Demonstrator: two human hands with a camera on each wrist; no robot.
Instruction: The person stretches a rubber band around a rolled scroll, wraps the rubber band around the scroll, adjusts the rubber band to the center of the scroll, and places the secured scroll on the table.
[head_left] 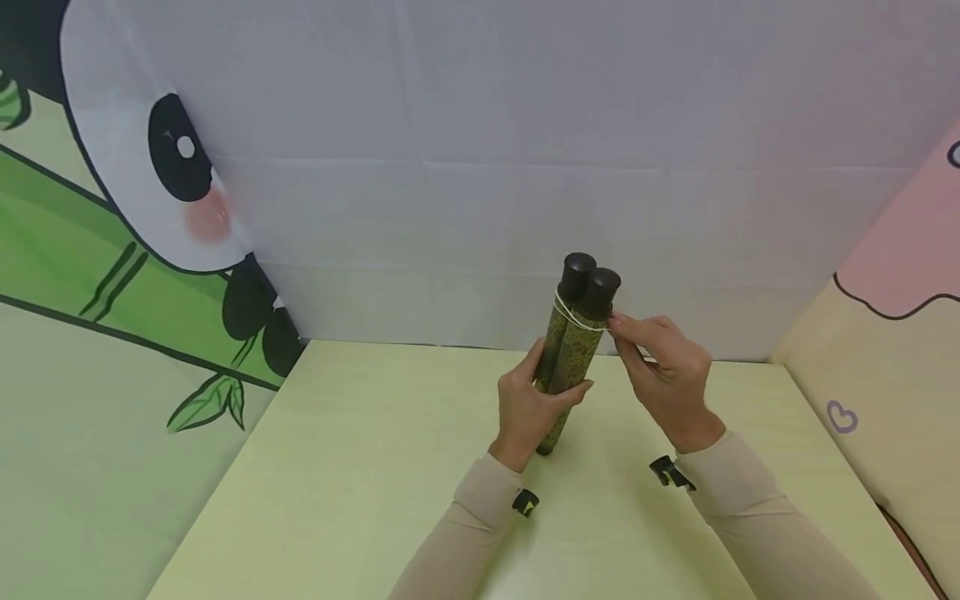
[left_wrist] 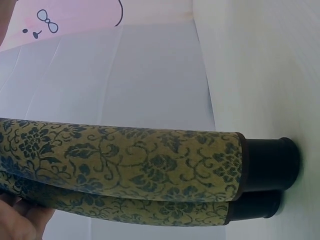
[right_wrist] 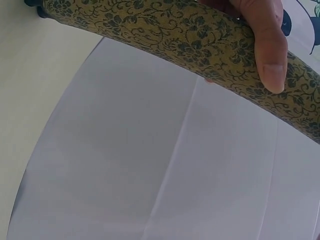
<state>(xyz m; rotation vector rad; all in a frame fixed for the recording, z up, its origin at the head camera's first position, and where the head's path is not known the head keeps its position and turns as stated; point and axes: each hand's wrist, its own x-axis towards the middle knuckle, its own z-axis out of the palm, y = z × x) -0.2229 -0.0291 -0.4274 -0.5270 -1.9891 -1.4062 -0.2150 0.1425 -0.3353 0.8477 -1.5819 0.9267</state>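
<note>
A scroll (head_left: 576, 354), rolled into two side-by-side rolls, stands tilted over the table. Its covering is olive-gold with a dark floral pattern, and black knobs (head_left: 578, 267) cap the ends. My left hand (head_left: 528, 410) grips the rolls around their lower middle; its thumb (right_wrist: 272, 62) lies across the cloth in the right wrist view. A thin white cord (head_left: 576, 320) loops around both rolls just below the top knobs. At the right side of that loop, my right hand (head_left: 667, 367) pinches the cord between thumb and forefinger. The lower knobs (left_wrist: 272, 164) are close to the tabletop in the left wrist view.
The pale yellow-green table (head_left: 360, 467) meets a grey-white cloth backdrop (head_left: 450, 217) behind the scroll. Printed cartoon panels flank it, with a panda (head_left: 135, 192) at left and a pink figure (head_left: 900, 242) at right. Beige sleeves (head_left: 457, 533) cover both forearms.
</note>
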